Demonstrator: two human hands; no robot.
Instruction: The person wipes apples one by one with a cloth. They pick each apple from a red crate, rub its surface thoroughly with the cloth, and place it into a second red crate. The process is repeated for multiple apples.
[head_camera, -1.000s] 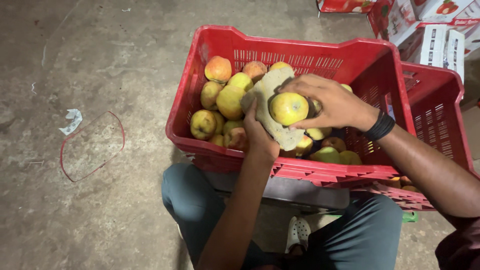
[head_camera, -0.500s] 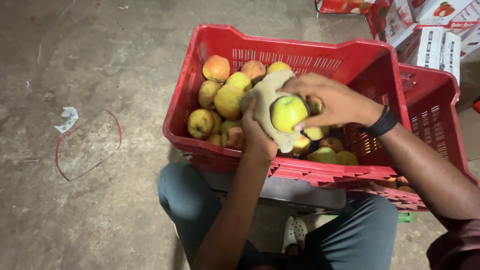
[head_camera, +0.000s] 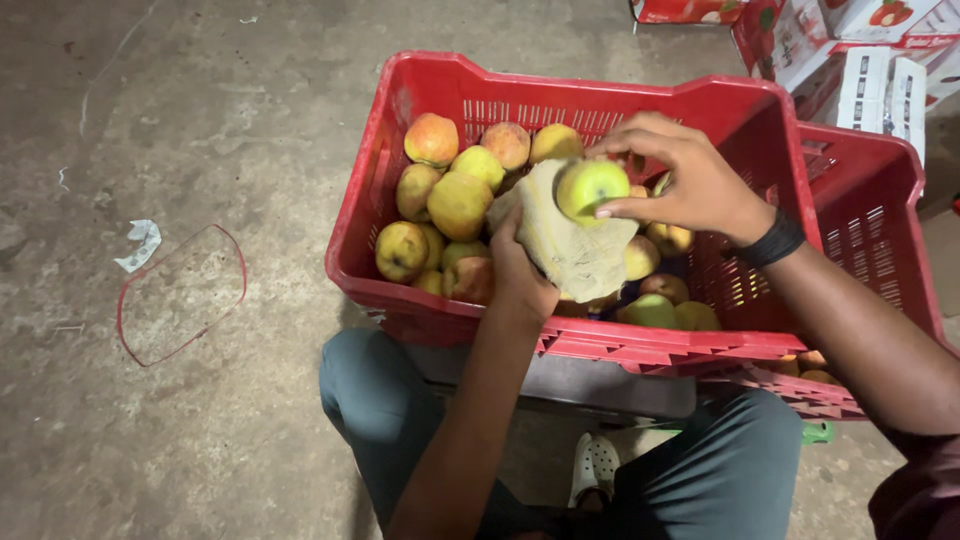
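— In the red crate (head_camera: 400, 250)?
— Heaped yellow-red apples (head_camera: 458, 203), under both hands.
— Hands?
— Right hand (head_camera: 690, 185) pinching a green apple (head_camera: 590, 187); left hand (head_camera: 520, 275) gripping a beige cloth (head_camera: 570, 250) against it.
— Beyond the right hand?
— White-and-red cartons (head_camera: 860, 60).

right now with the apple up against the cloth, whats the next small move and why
Probably turn the yellow-green apple a little in the right hand so a fresh side meets the beige cloth held by the left hand. Only one side touches the cloth now, and both hands sit above the red crate of apples, so nothing needs repositioning.
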